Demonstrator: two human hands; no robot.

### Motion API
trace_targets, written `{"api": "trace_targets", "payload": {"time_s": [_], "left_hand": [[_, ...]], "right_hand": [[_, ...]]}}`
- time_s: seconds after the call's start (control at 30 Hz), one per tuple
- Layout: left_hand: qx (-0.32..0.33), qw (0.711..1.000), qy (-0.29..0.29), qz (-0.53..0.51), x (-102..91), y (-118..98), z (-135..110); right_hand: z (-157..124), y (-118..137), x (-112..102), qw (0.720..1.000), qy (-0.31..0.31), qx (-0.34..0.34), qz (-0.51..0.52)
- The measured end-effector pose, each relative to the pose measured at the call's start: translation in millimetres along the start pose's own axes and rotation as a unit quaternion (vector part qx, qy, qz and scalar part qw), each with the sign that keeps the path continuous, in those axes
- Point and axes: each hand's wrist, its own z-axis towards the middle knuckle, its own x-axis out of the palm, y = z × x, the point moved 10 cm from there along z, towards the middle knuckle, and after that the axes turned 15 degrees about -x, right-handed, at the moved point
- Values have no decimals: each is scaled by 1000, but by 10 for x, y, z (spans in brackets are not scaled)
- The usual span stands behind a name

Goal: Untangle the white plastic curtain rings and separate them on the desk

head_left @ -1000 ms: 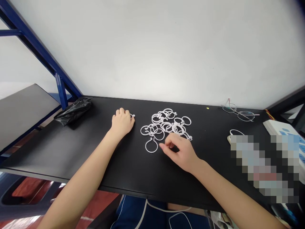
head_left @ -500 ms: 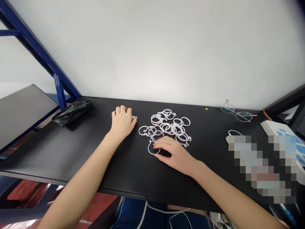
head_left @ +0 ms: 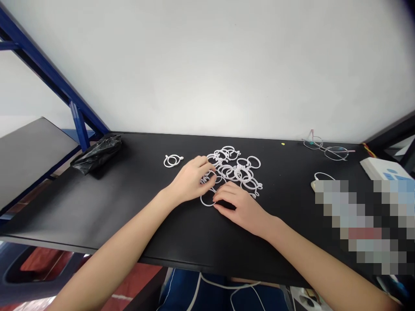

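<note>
Two grips, left [head_left: 190, 179] and right [head_left: 238, 206], spread over white plastic rings [head_left: 241, 170], black bag [head_left: 97, 154] beyond.

**Heap of white plastic rings** [head_left: 233, 172]: the near part lies hidden under the left hand [head_left: 191, 179] and right hand [head_left: 238, 207]; ring count and any linking there cannot be told. Whether either hand closes on a ring cannot be told.

**Single ring** [head_left: 207, 200], between the hands: partly covered by the right hand's fingers [head_left: 223, 195].

**Left forearm** [head_left: 106, 263], **right forearm** [head_left: 324, 259]: cut off by the bottom edge.

**Pixelated patch** [head_left: 359, 226], right of the right hand: contents unreadable; covers part of a white box with blue markings [head_left: 379, 168] and the end of a white cable [head_left: 320, 175].

**Yellow speck** [head_left: 283, 144], beyond the right hand: too small to identify.

**Dark blue cloth** [head_left: 214, 298], below both hands: cut off by the bottom edge.
</note>
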Motion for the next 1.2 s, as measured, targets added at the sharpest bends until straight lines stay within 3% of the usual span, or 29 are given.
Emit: {"api": "trace_targets", "payload": {"time_s": [0.13,0.33,0.57,0.93,1.2], "left_hand": [[37,996,82,-14,156,-144,-77],[-5,991,132,19,277,-50,-106],[5,990,129,51,280,-101,-116],[45,996,81,7,185,-250,-134],[62,997,-11,-48,18,-280,-150]], "right_hand": [[4,12,-13,1000,0,-1,-17],[5,10,-53,999,-15,-3,-34],[4,26,-92,998,-39,-17,-44],[-47,148,-548,968,-215,-49,-119],[-112,173,-669,955,-266,-41,-121]]}}
